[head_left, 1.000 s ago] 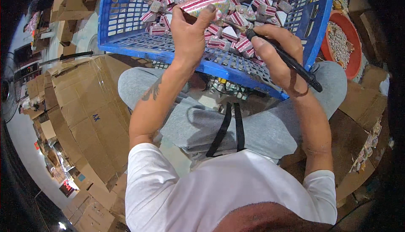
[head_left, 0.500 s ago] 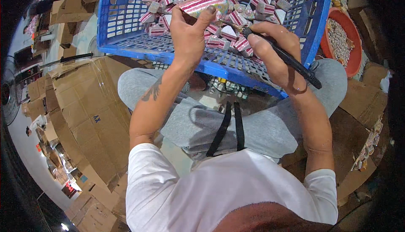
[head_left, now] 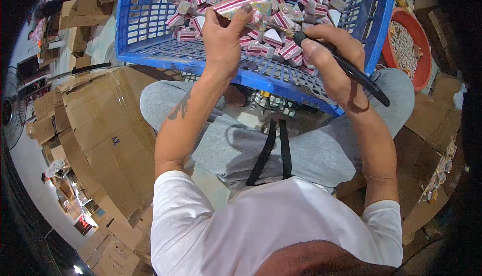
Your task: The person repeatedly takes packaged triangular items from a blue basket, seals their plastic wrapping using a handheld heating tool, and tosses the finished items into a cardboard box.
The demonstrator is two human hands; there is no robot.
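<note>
My left hand (head_left: 225, 31) pinches a cake-slice-shaped piece (head_left: 241, 6), white with dark pink stripes and a speckled coloured side, over the near part of a blue plastic crate (head_left: 221, 73). My right hand (head_left: 334, 55) is closed round a slim black pen-like tool (head_left: 359, 75). The tool's thin tip points left toward the piece's lower edge; whether it touches cannot be made out. Many similar small striped pieces (head_left: 261, 50) lie heaped in the crate below both hands.
An orange-red basin (head_left: 427, 67) full of small pale pieces stands right of the crate. Flattened cardboard (head_left: 108, 125) leans at the left, with more boxes (head_left: 83, 12) behind. A fan (head_left: 10, 110) is at the far left. My legs (head_left: 231, 140) are crossed before the crate.
My right hand and the black tool have shifted slightly right, away from the piece. The piece in my left hand has tilted a little.
</note>
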